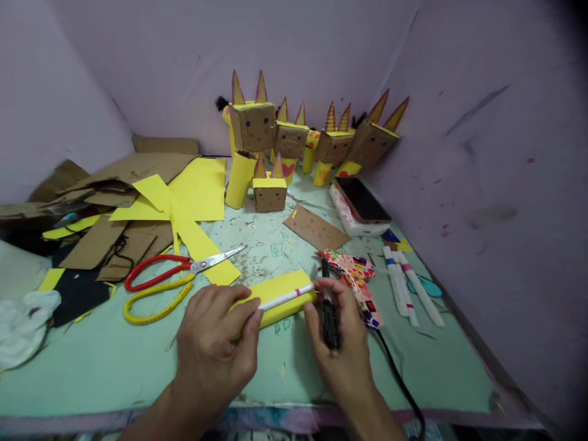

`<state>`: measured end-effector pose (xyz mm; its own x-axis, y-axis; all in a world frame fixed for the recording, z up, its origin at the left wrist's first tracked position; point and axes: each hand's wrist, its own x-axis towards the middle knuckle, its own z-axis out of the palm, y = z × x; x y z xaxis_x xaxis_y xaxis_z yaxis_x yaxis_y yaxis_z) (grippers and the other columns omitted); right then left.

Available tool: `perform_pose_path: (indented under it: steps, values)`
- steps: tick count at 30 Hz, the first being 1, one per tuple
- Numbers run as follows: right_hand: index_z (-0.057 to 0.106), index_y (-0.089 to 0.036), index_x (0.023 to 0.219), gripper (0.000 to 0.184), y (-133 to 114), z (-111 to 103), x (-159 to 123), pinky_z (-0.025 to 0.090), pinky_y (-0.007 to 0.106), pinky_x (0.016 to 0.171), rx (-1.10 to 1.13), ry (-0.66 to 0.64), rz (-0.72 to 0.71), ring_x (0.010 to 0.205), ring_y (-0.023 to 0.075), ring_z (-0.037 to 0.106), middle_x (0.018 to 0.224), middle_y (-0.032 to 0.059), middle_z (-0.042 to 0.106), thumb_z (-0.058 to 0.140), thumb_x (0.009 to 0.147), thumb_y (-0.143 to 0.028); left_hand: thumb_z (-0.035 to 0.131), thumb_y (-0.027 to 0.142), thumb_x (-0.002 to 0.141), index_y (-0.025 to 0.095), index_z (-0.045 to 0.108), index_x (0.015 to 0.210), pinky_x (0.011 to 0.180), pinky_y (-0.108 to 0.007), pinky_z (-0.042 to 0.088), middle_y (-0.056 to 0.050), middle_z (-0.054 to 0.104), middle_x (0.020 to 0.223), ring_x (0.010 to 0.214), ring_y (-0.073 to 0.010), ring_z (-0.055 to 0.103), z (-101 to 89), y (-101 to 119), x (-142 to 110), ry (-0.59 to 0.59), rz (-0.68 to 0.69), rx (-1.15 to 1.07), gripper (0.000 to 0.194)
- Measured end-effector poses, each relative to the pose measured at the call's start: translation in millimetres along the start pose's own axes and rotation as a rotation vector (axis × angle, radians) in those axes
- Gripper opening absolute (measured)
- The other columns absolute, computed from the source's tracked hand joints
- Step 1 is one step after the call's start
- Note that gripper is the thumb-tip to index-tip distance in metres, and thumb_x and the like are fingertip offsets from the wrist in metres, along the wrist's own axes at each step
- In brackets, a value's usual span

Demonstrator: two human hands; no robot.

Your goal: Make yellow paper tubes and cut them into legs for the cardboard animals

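Observation:
A yellow paper roll (pixel 275 282) lies crosswise on the table in front of me. Along its top rests a white marker (pixel 287 298) with a pink band. My left hand (pixel 220 334) is closed, fingers and thumb pressing the marker's near end against the roll. In my right hand (pixel 342 331), a black pen (pixel 329 315) is gripped with its tip pointing away from me. The right fingertips also touch the right end of the roll, near the marker's tip. Just beyond the right hand lies a floral-patterned glue gun (pixel 356 275) with a black cord.
Red-and-yellow-handled scissors (pixel 197 266) lie open to the left, near yellow paper (pixel 197 190) and cardboard scraps (pixel 124 177). Several cardboard-headed figures (pixel 252 128) with pointed ears stand at the back. A phone (pixel 362 199) rests on a white box; white markers (pixel 420 288) lie at right.

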<state>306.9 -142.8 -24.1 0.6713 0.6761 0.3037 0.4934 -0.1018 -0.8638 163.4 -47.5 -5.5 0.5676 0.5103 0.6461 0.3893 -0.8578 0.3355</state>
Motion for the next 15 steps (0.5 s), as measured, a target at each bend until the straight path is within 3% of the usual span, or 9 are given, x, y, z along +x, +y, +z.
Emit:
perform_pose_path:
  steps: [15]
  values:
    - [0.047, -0.021, 0.103, 0.021, 7.9, 3.1, 3.5, 0.047, 0.026, 0.063, 0.097, -0.018, 0.003, 0.080, 0.0175, 0.059, 0.091, 0.0045, 0.058, 0.052, 0.084, -0.027, 0.063, 0.006, 0.075, 0.016, 0.065, 0.082, 0.068, -0.041, 0.045, -0.008, 0.064, 0.084, 0.078, -0.0217, 0.056, 0.7, 1.4, 0.6, 0.015, 0.017, -0.017, 0.013]
